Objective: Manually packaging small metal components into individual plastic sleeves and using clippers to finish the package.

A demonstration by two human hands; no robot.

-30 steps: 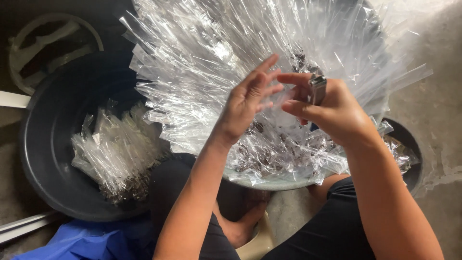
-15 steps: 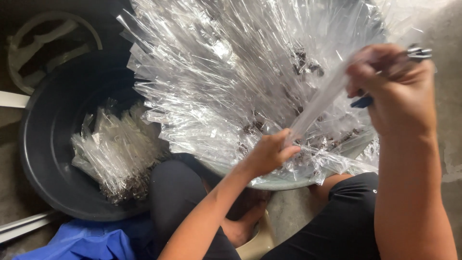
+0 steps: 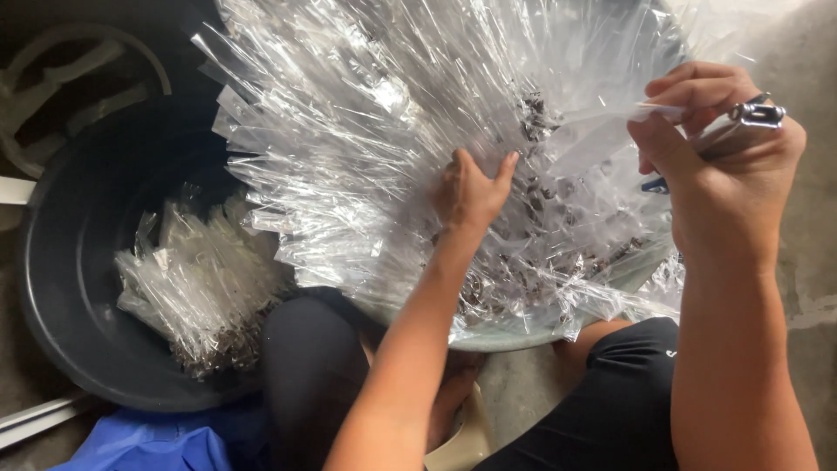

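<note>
A big heap of long clear plastic sleeves with dark bits at their ends fills a pale basin on my lap. My left hand reaches into the heap, fingers spread over the sleeves, and I cannot see whether it grips one. My right hand is raised at the right, closed on one clear sleeve and on a small metal tool with a blue part.
A dark round tub at the left holds a pile of filled clear sleeves. Blue cloth lies at the bottom left. Bare concrete floor runs along the right. My knees in dark clothing sit under the basin.
My right hand pulled a sleeve up and to the right out of the heap. My left hand dropped from it and then reached back into the heap.
</note>
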